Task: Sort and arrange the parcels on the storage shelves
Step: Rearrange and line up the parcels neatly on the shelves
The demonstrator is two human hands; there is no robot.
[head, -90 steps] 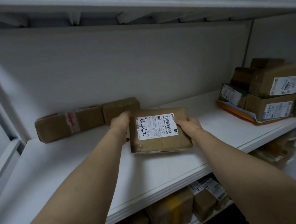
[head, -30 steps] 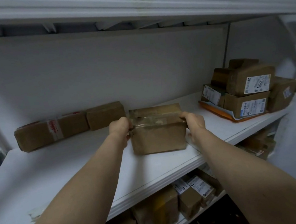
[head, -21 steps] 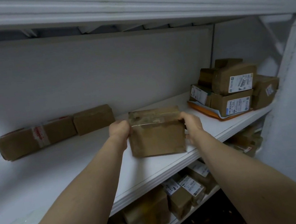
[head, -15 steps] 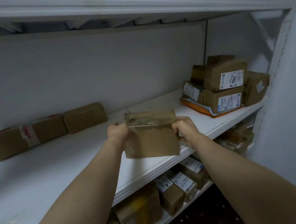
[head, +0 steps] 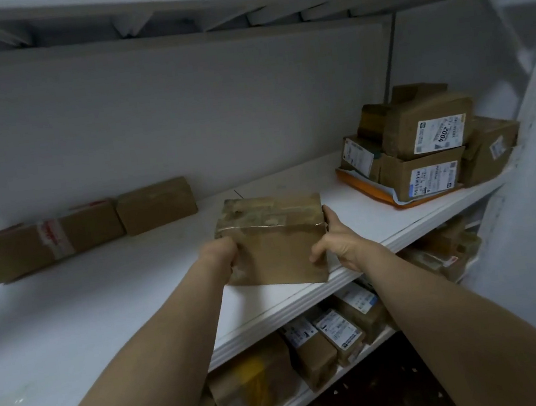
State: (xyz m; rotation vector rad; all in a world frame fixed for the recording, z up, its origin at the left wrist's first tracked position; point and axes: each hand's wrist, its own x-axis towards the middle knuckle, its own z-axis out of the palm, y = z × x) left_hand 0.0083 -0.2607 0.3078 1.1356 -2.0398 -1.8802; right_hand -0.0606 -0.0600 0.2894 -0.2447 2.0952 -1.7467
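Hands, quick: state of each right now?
Left hand: grips the brown parcel at its left edge.
Right hand: grips the same parcel's right edge.

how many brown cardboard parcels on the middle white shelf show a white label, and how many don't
White label showing: 4, all in the right-hand pile
No label showing: 5 (long brown red-taped box, small plain brown box, clear-taped brown parcel held by left hand and right hand, 2 at the pile's back)
Total: 9
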